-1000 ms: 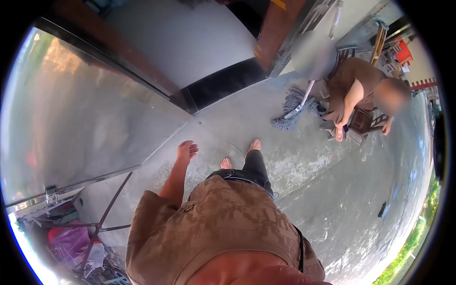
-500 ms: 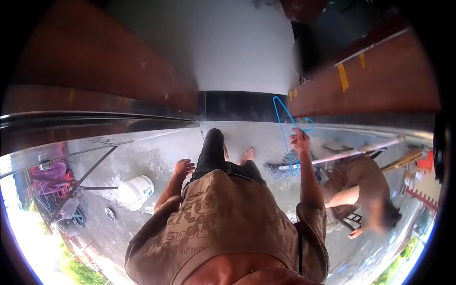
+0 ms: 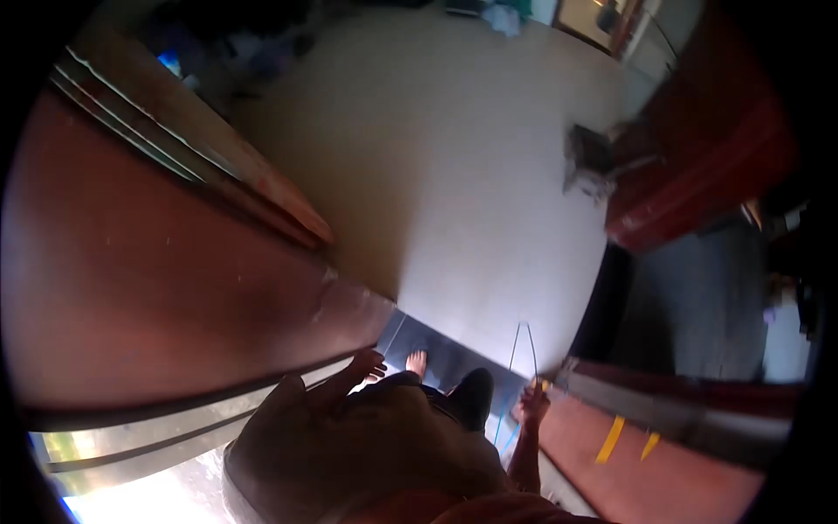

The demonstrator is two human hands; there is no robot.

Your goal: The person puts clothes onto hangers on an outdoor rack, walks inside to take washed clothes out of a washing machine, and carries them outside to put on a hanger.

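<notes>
The hanger [image 3: 513, 354] is located in the right hand [image 3: 532, 403], which is extended forward of the body at the right side of the doorway. The fingers of the right hand are curled around the frame with no gap discernible (exact contact points are blurred). The left hand [image 3: 370, 365] is held forward on the opposite side; its fingers are loosely bent and slightly apart, with nothing visible in them.

Handling: the hanger is judged light, smooth and fairly stiff, with some flex along its long sides; breakage appears unlikely. Grip it around one side of the frame, near a corner, to limit swinging.

Materials: the hanger is a thin rod frame tapering to a narrow tip, blue below the hand and darker above. The threshold strip [image 3: 454, 356] is dark and flat, bordering a pale, smooth floor [image 3: 497, 218]. The right-hand panel [image 3: 681, 472] is reddish-brown and bears yellow strips [image 3: 611, 439].
</notes>
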